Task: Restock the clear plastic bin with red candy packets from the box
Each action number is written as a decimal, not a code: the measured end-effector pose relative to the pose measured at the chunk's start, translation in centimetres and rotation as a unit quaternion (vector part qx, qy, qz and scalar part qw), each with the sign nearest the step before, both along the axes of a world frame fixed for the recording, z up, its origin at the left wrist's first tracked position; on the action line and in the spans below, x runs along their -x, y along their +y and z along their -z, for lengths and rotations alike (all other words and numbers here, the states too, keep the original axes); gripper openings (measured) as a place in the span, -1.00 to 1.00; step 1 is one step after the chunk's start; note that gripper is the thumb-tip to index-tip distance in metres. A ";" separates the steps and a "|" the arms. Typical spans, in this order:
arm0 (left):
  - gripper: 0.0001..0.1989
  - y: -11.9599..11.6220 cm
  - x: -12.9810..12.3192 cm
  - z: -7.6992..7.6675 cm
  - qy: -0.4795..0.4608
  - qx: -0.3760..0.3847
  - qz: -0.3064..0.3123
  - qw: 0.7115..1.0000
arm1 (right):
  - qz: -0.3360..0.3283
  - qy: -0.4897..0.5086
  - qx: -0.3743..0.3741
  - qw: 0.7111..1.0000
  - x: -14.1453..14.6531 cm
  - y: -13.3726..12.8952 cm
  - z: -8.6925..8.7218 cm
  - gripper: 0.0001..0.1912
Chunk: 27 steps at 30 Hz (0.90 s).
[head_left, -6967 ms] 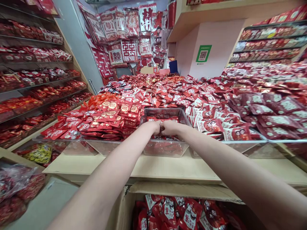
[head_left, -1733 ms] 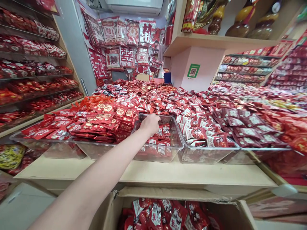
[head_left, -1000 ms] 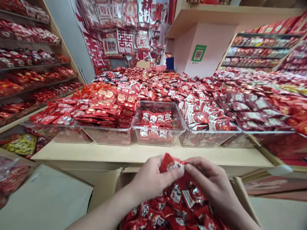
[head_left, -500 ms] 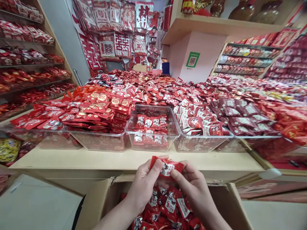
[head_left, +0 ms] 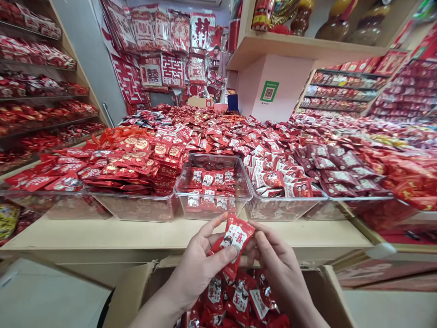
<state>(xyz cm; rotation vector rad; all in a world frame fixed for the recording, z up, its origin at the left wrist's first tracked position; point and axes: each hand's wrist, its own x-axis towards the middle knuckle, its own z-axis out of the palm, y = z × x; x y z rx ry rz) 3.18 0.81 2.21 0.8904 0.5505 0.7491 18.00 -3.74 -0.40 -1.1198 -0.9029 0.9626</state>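
A small red candy packet (head_left: 235,237), printed with a white patch and a cartoon figure, is tilted between my hands above the carton. My left hand (head_left: 201,264) grips it, thumb across its front and fingers behind. At its upper right corner, my right hand (head_left: 278,259) pinches the edge between thumb and fingers. Below, an open cardboard carton (head_left: 134,287) holds many similar red packets (head_left: 241,296). Just beyond my hands stands a clear plastic bin (head_left: 213,159), partly filled with packets set upright in rows.
On the wooden counter (head_left: 112,232), heaped bins flank the middle one: red packets (head_left: 136,159) left, white-and-red packets (head_left: 273,175) and maroon packets (head_left: 341,168) right. Stocked shelves (head_left: 41,91) rise at left. A wooden shelf (head_left: 307,48) with gourd-shaped ornaments juts out above.
The packet has turned from lying crosswise to a steeper slant, its printed front now more visible. My left thumb has moved onto its face. The view has shifted slightly.
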 end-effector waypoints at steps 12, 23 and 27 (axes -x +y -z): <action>-0.44 0.1 -0.9 1.2 0.062 -0.083 -0.030 0.994 | -0.058 0.122 0.033 0.990 0.3 0.8 0.3 -0.75; -0.52 -0.9 -0.1 1.8 0.111 -0.129 -0.013 0.985 | -0.096 0.108 0.086 0.986 0.5 0.0 0.5 -0.76; -0.56 0.2 0.7 -0.1 0.166 -0.236 -0.030 0.957 | -0.055 -0.104 0.026 0.993 -1.4 0.6 -3.0 -0.81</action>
